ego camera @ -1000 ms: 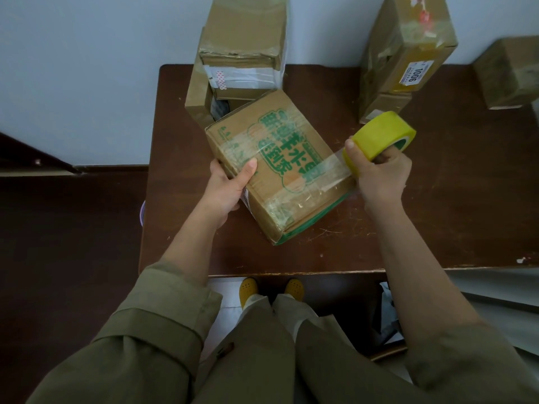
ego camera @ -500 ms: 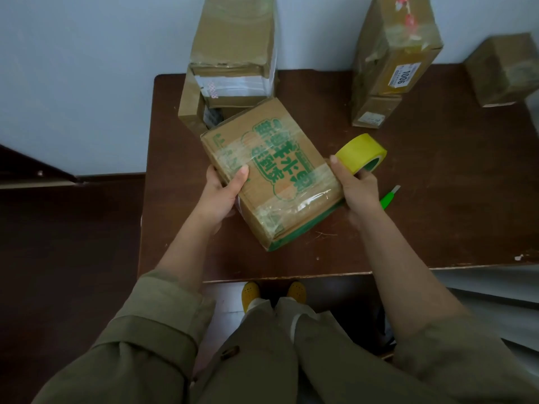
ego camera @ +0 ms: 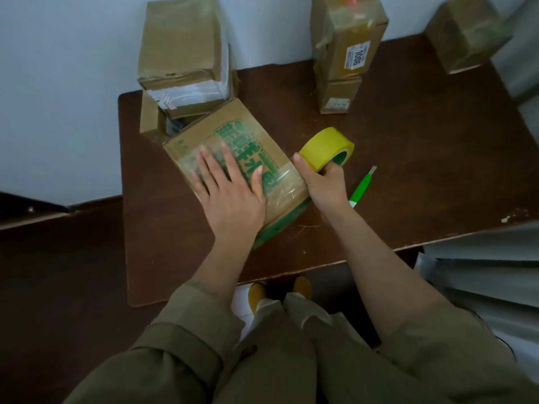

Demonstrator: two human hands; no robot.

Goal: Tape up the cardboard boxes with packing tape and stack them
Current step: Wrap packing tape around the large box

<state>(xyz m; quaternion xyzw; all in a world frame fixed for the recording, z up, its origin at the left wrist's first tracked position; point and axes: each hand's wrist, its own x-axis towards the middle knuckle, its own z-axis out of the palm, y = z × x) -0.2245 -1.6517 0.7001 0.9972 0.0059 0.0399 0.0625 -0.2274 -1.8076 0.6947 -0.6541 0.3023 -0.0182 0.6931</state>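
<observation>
A cardboard box with green print [ego camera: 250,141] lies on the dark brown table [ego camera: 408,158], a strip of clear tape across its top. My left hand [ego camera: 230,191] presses flat on the taped top, fingers straight and spread. My right hand [ego camera: 323,182] grips a yellow tape roll [ego camera: 325,147] at the box's right edge, the tape still joined to the box.
A green utility knife [ego camera: 361,188] lies on the table right of my right hand. A stack of boxes [ego camera: 183,65] stands behind the printed box at the wall. Another stack [ego camera: 347,45] is at the back middle, and a single box [ego camera: 466,33] at the back right.
My left hand left the box's left side and now lies flat on the taped top. My right hand brought the roll in to the box's right edge, uncovering the knife.
</observation>
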